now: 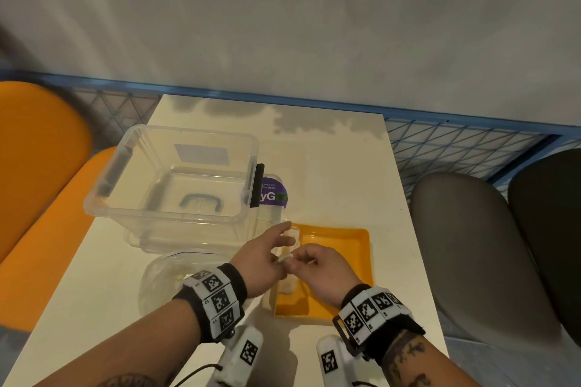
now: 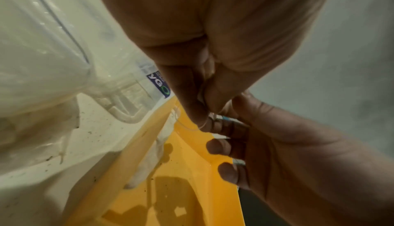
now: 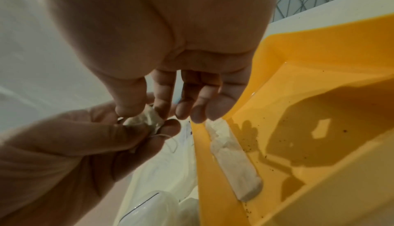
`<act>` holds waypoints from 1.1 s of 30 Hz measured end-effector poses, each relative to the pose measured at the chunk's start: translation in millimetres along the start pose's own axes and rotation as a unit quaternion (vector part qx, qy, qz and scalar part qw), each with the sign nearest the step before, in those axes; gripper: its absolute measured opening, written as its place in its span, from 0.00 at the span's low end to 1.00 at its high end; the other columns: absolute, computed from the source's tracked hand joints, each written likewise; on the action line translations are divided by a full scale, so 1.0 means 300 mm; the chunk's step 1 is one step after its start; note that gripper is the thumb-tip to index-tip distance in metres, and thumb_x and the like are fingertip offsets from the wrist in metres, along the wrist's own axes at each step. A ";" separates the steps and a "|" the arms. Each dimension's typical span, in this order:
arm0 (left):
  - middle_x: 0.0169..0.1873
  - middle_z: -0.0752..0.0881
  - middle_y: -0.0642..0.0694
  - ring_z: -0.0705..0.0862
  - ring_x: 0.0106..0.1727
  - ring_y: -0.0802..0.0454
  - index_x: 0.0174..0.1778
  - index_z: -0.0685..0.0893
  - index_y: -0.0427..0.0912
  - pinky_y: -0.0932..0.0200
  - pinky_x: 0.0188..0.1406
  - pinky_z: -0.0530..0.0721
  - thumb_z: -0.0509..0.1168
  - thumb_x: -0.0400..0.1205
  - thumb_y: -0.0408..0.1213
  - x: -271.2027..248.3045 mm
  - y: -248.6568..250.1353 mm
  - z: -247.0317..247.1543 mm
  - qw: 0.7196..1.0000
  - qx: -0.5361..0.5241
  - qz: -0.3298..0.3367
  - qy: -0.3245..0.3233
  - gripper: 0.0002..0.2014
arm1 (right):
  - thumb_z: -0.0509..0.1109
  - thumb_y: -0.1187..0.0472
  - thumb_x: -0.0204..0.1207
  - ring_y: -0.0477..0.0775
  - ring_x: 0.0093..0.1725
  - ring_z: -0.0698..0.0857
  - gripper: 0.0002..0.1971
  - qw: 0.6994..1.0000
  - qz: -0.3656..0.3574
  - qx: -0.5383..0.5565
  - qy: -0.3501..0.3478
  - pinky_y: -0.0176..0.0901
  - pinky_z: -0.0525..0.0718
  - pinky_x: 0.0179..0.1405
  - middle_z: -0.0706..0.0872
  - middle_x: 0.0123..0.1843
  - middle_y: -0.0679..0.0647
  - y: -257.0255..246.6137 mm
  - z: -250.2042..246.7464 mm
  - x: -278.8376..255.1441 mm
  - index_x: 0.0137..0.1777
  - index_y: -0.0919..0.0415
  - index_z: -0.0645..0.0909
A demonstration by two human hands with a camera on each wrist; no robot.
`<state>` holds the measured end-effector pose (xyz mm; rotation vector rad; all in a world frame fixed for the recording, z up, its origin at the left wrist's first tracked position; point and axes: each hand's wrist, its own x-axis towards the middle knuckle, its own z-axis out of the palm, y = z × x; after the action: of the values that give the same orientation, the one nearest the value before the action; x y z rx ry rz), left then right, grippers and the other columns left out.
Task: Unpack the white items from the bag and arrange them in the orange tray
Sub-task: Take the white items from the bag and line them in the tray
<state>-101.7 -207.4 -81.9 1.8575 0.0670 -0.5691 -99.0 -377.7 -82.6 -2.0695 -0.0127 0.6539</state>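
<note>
In the head view, low and centre, the left hand (image 1: 262,256) and right hand (image 1: 323,270) meet over the left rim of the orange tray (image 1: 361,248), both pinching one white item (image 1: 290,242); the clear bag (image 1: 166,280) lies lower left. The left wrist view shows the fingers (image 2: 200,110) of both hands closed on a thin string (image 2: 187,127). In the right wrist view another white item (image 3: 232,160) already lies along the tray's wall. Best free the string first, then lay this one parallel, just beside it.
</note>
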 end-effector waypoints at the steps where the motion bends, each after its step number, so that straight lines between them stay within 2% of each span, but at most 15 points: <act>1: 0.65 0.82 0.54 0.85 0.38 0.57 0.80 0.66 0.59 0.60 0.42 0.87 0.69 0.77 0.24 0.000 0.009 0.011 1.000 0.013 0.013 -0.004 0.39 | 0.73 0.46 0.77 0.43 0.47 0.86 0.09 1.000 -0.004 -0.002 0.012 0.39 0.82 0.47 0.90 0.46 0.44 -0.002 -0.003 -0.007 0.48 0.50 0.87; 3: 0.65 0.82 0.54 0.86 0.38 0.57 0.79 0.67 0.60 0.60 0.43 0.87 0.70 0.77 0.26 -0.003 0.025 0.025 0.999 0.025 0.028 -0.009 0.38 | 0.74 0.50 0.77 0.45 0.42 0.86 0.07 0.999 -0.006 0.016 0.044 0.40 0.81 0.43 0.90 0.42 0.47 -0.005 -0.011 -0.021 0.44 0.52 0.86; 5: 0.62 0.84 0.53 0.88 0.41 0.55 0.74 0.72 0.60 0.56 0.46 0.90 0.73 0.76 0.29 -0.004 0.029 0.033 0.999 0.016 0.033 -0.008 0.33 | 0.75 0.54 0.77 0.46 0.38 0.84 0.05 0.996 -0.015 0.046 0.070 0.43 0.81 0.41 0.89 0.39 0.47 -0.004 -0.024 -0.033 0.44 0.55 0.85; 7: 0.55 0.88 0.49 0.91 0.44 0.50 0.66 0.78 0.53 0.51 0.50 0.90 0.72 0.77 0.28 -0.004 0.036 0.037 0.998 -0.068 0.002 -0.014 0.24 | 0.74 0.57 0.78 0.45 0.37 0.85 0.03 0.995 -0.024 0.055 0.080 0.45 0.82 0.42 0.89 0.37 0.48 -0.002 -0.040 -0.042 0.44 0.54 0.84; 10: 0.41 0.90 0.41 0.89 0.42 0.42 0.61 0.83 0.42 0.48 0.47 0.89 0.65 0.82 0.27 -0.008 0.046 0.036 0.977 -0.203 -0.067 -0.020 0.14 | 0.74 0.58 0.77 0.52 0.38 0.85 0.03 0.994 -0.031 0.054 0.088 0.51 0.84 0.43 0.89 0.39 0.54 0.005 -0.061 -0.046 0.44 0.50 0.84; 13: 0.37 0.89 0.39 0.88 0.40 0.42 0.59 0.85 0.39 0.49 0.44 0.88 0.68 0.83 0.28 -0.014 0.034 0.027 0.978 -0.204 -0.048 -0.005 0.09 | 0.73 0.59 0.79 0.60 0.42 0.86 0.05 0.994 -0.042 0.058 0.081 0.55 0.85 0.47 0.89 0.42 0.58 0.006 -0.072 -0.048 0.47 0.47 0.85; 16: 0.34 0.86 0.42 0.89 0.38 0.45 0.59 0.84 0.40 0.50 0.44 0.89 0.70 0.81 0.25 -0.018 0.024 0.019 0.978 -0.206 -0.029 -0.002 0.12 | 0.71 0.61 0.80 0.55 0.40 0.85 0.10 0.995 -0.037 0.066 0.059 0.53 0.85 0.49 0.88 0.43 0.61 -0.004 -0.075 -0.061 0.54 0.43 0.83; 19: 0.36 0.86 0.46 0.88 0.38 0.45 0.59 0.86 0.41 0.50 0.46 0.90 0.69 0.81 0.23 -0.016 0.015 0.014 0.976 -0.216 -0.028 0.009 0.14 | 0.69 0.63 0.82 0.50 0.42 0.88 0.10 0.994 -0.028 0.094 0.048 0.50 0.87 0.52 0.88 0.44 0.59 -0.013 -0.070 -0.068 0.56 0.45 0.81; 21: 0.40 0.87 0.43 0.88 0.39 0.45 0.59 0.87 0.44 0.50 0.47 0.90 0.69 0.81 0.24 -0.019 0.007 0.011 0.974 -0.226 -0.026 0.009 0.14 | 0.69 0.63 0.82 0.46 0.39 0.88 0.09 0.990 -0.017 0.128 0.047 0.47 0.87 0.49 0.87 0.44 0.55 -0.020 -0.063 -0.068 0.56 0.48 0.81; 23: 0.44 0.88 0.41 0.88 0.38 0.46 0.59 0.87 0.44 0.52 0.47 0.90 0.69 0.82 0.23 -0.021 0.003 0.013 0.968 -0.249 -0.026 0.018 0.14 | 0.71 0.63 0.81 0.48 0.39 0.89 0.08 0.986 0.002 0.163 0.043 0.47 0.87 0.46 0.87 0.45 0.54 -0.024 -0.052 -0.066 0.57 0.51 0.81; 25: 0.46 0.87 0.40 0.88 0.37 0.46 0.58 0.87 0.41 0.56 0.43 0.90 0.68 0.82 0.21 -0.021 0.004 0.013 0.960 -0.275 -0.033 0.025 0.14 | 0.71 0.64 0.81 0.50 0.39 0.91 0.06 0.983 0.016 0.178 0.039 0.47 0.88 0.43 0.90 0.46 0.57 -0.031 -0.047 -0.066 0.55 0.57 0.82; 28: 0.45 0.88 0.39 0.90 0.42 0.42 0.59 0.84 0.39 0.53 0.42 0.90 0.68 0.80 0.19 -0.022 0.008 0.004 0.959 -0.278 -0.045 0.000 0.15 | 0.70 0.64 0.81 0.44 0.31 0.88 0.02 0.988 0.012 0.141 0.068 0.40 0.86 0.35 0.89 0.43 0.60 -0.040 -0.057 -0.057 0.50 0.60 0.83; 31: 0.47 0.88 0.42 0.90 0.48 0.41 0.62 0.84 0.47 0.50 0.45 0.89 0.72 0.76 0.23 -0.021 0.003 -0.007 0.967 -0.245 -0.049 -0.044 0.21 | 0.70 0.60 0.80 0.46 0.34 0.87 0.05 0.998 -0.019 0.034 0.054 0.38 0.85 0.37 0.85 0.39 0.55 -0.047 -0.078 -0.047 0.49 0.50 0.86; 33: 0.43 0.89 0.45 0.91 0.46 0.43 0.58 0.87 0.50 0.49 0.46 0.90 0.74 0.76 0.26 -0.019 -0.002 -0.010 0.983 -0.178 -0.026 -0.037 0.18 | 0.71 0.57 0.79 0.47 0.39 0.86 0.05 0.998 -0.038 -0.033 0.032 0.41 0.86 0.42 0.87 0.41 0.52 -0.057 -0.084 -0.044 0.49 0.45 0.87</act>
<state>-105.9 -203.2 -79.5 1.4885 0.1587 -0.6196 -94.7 -391.3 -52.7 -2.1416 -0.0774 0.5463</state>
